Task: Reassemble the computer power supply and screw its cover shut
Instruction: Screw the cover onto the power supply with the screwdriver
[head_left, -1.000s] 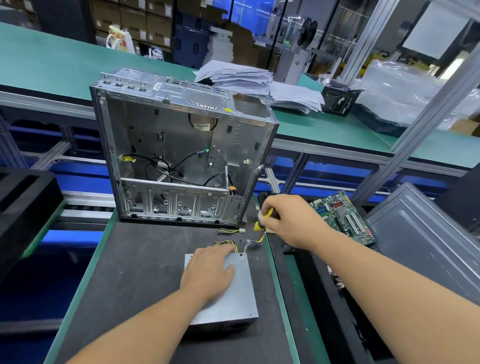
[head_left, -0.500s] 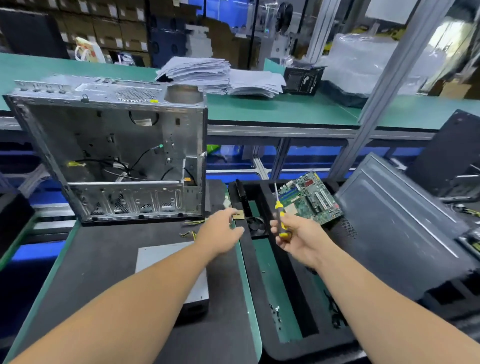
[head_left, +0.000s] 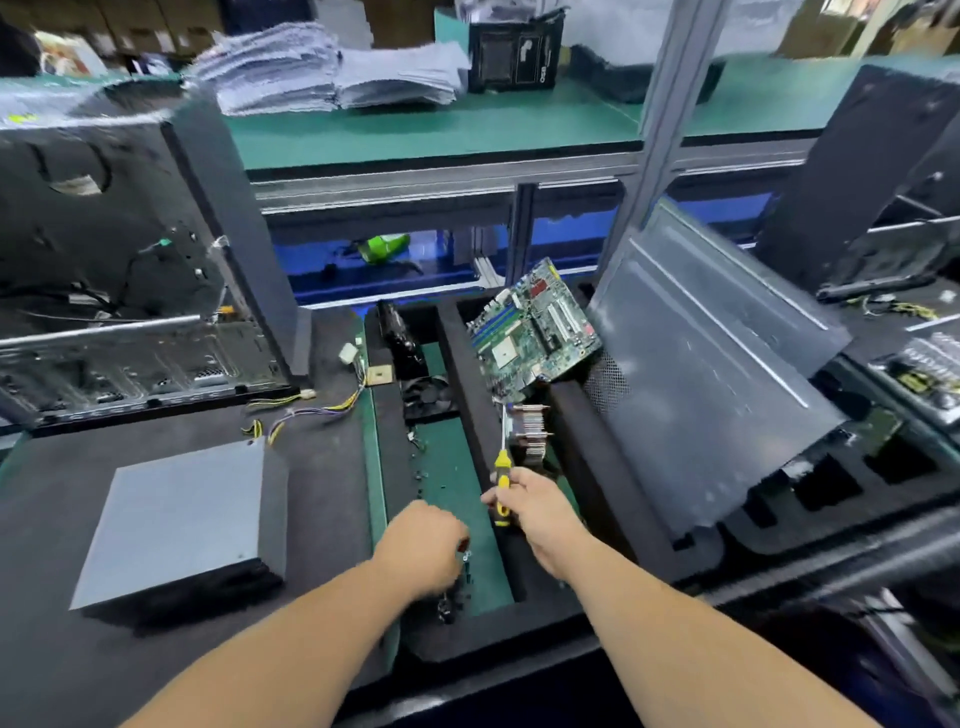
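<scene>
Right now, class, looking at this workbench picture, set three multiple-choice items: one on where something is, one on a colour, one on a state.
1. Where does the grey power supply lie?
A. On the dark mat at the left
B. Inside the case
C. On the green shelf

2. The screwdriver handle is
A. red
B. yellow and black
C. blue

3. The right hand is
A. open and empty
B. flat on the motherboard
C. gripping the screwdriver

Answers: 1 A, it sits on the mat; 2 B, those colours show; 3 C, fingers wrap the handle.

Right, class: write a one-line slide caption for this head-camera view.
Left hand reaches among loose screws in the tray while right hand holds a yellow-handled screwdriver; power supply waits nearby.
</scene>
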